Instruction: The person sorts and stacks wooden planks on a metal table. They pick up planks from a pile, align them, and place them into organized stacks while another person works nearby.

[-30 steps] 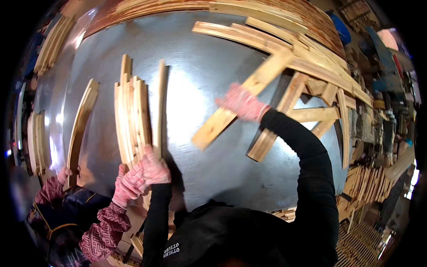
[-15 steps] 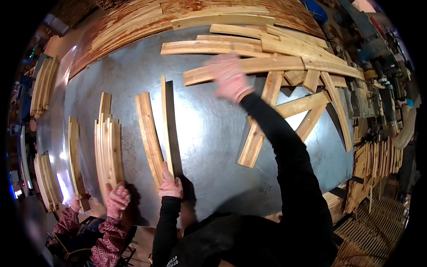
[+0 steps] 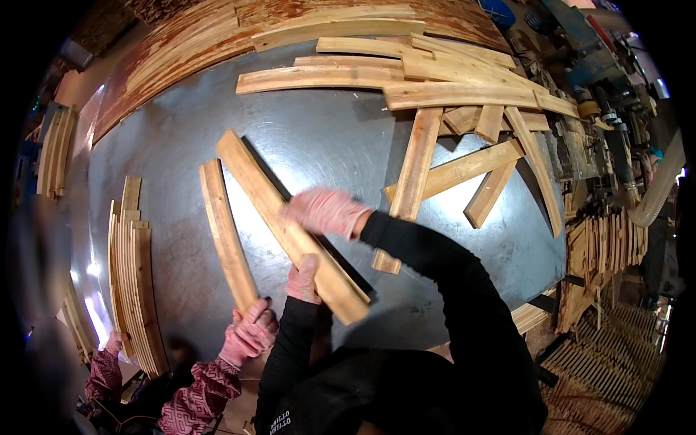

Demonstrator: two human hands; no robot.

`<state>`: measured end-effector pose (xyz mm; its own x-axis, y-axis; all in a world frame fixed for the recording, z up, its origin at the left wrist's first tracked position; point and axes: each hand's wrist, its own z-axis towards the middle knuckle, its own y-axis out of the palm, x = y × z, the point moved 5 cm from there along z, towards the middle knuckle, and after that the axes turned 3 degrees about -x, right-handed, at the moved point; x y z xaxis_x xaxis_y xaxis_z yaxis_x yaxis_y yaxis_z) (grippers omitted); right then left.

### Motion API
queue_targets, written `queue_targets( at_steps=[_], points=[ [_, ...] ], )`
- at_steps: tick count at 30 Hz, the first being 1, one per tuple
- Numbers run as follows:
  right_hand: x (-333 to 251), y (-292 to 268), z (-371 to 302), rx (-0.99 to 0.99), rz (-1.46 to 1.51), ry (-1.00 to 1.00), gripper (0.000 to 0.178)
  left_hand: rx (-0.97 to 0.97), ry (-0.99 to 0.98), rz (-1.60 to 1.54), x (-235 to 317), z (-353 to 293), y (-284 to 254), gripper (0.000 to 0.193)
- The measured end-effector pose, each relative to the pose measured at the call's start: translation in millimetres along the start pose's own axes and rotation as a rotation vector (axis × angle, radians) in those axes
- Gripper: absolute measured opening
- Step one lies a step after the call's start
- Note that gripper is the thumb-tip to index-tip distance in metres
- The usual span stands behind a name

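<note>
A wooden plank (image 3: 264,190) lies slanted in front of me, its broad face up and its near end toward the right. My left hand (image 3: 303,281) is closed on its left edge near the lower end, the fingers partly hidden. My right hand (image 3: 328,211) is over the middle of the same plank, smeared by motion, so its grip is unclear. Both hands wear pinkish gloves. To the left, a co-worker's gloved hand (image 3: 250,333) grips the near end of a narrower plank (image 3: 226,228).
A metal-topped table (image 3: 174,268) lies beneath. Loose planks (image 3: 464,94) pile up at the far right, several crossing one another. The co-worker's other hand (image 3: 114,342) is beside a row of stacked planks (image 3: 134,290). Machinery (image 3: 616,123) stands right of the table.
My right hand has come back from the far pile to the plank at my left hand. That plank has turned from on edge to broad face up. The co-worker's hand has moved right to the narrower plank.
</note>
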<state>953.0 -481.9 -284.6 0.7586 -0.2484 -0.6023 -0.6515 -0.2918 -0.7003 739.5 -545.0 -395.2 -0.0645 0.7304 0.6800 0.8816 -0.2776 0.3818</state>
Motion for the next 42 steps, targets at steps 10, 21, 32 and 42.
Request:
queue_targets(
  at_steps=[10, 21, 32, 42],
  points=[
    [241, -189, -39, 0.372, -0.852, 0.431, 0.08, 0.038, 0.008, 0.027, 32, -25, 11, 0.047],
    [15, -73, 43, 0.439, -0.652, -0.44, 0.026, 0.084, -0.024, -0.427, -19, -5, -13, 0.06],
    [120, 9, -99, 0.829, -0.259, 0.96, 0.103, 0.028, 0.132, -0.177, 0, -2, 2, 0.038],
    [58, 105, -149, 0.748, 1.014, 0.393, 0.078, -0.029, -0.022, -0.024, -1, -61, -6, 0.052]
  ],
)
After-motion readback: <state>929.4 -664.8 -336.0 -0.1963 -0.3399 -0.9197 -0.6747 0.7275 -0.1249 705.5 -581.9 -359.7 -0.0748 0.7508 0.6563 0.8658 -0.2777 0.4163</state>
